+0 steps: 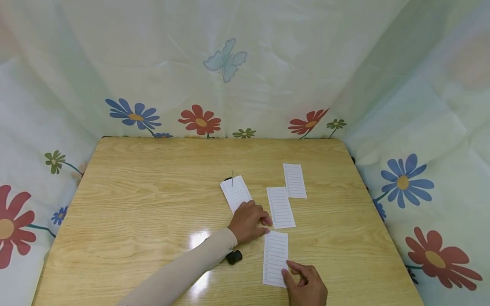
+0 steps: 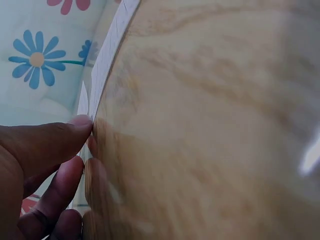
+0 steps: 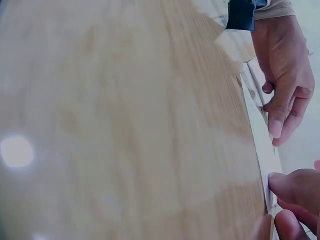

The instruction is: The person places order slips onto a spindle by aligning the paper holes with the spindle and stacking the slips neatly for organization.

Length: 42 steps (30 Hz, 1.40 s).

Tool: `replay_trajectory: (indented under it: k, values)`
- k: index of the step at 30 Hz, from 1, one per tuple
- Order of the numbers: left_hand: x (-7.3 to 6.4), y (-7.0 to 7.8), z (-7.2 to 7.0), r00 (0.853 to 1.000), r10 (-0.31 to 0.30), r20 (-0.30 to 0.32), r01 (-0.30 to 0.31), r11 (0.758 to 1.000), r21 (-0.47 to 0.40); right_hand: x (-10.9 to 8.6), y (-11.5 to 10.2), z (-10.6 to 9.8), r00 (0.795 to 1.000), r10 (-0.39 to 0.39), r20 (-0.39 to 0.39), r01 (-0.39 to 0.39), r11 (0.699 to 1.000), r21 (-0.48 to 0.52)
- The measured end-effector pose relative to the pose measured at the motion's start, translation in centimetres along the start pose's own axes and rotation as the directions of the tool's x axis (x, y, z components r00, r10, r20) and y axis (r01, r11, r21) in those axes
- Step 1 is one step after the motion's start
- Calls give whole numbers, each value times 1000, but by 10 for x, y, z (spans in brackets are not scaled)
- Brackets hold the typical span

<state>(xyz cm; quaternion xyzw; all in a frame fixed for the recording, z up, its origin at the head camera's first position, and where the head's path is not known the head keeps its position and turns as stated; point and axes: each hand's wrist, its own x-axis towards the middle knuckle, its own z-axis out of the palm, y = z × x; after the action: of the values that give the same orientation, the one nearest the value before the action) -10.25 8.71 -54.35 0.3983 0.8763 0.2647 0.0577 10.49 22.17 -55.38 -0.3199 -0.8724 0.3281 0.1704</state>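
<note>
In the head view a lined white paper slip (image 1: pixel 275 255) lies on the near part of the table, with a column of small boxes along its left side. My right hand (image 1: pixel 305 282) pinches its lower right edge between thumb and index finger. My left hand (image 1: pixel 249 222) reaches over to its top edge. In the left wrist view the left thumb (image 2: pixel 75 126) meets the slip's end, while the other fingers curl below it; I cannot tell whether they grip it. Beyond the left hand lies a stack of slips (image 1: pixel 237 191) with a thin metal pin (image 1: pixel 232 178) standing up through its top end.
Two more lined slips, one nearer (image 1: pixel 281 208) and one farther back (image 1: pixel 294 180), lie to the right of the stack. A black wrist device (image 1: pixel 234 257) shows beside the left sleeve (image 1: pixel 191 267). Flowered curtains (image 1: pixel 229 97) enclose the wooden table (image 1: pixel 153 182).
</note>
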Motion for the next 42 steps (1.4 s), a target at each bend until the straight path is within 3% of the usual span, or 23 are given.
replay_trajectory:
  k: [8, 16, 23, 32, 42]
  values:
    - [-2, -1, -2, 1000, 15, 16, -15, 1000, 22, -1, -3, 0, 999, 40, 13, -40, 999, 4]
    - [-2, -1, -2, 1000, 12, 23, -12, 1000, 12, 0, 0, 3, 999, -18, -47, 19, 1000, 11]
    - [-2, 0, -2, 1000, 12, 13, -13, 1000, 16, 2, 0, 2, 999, -43, -31, 43, 999, 18]
    - [-1, 5, -1, 999, 7, 31, -8, 1000, 13, 1, -14, -5, 990, 135, 32, -133, 990, -53]
    - [-4, 6, 0, 1000, 26, 2, -26, 999, 22, 2, -17, -7, 989, 149, 15, -148, 988, -51]
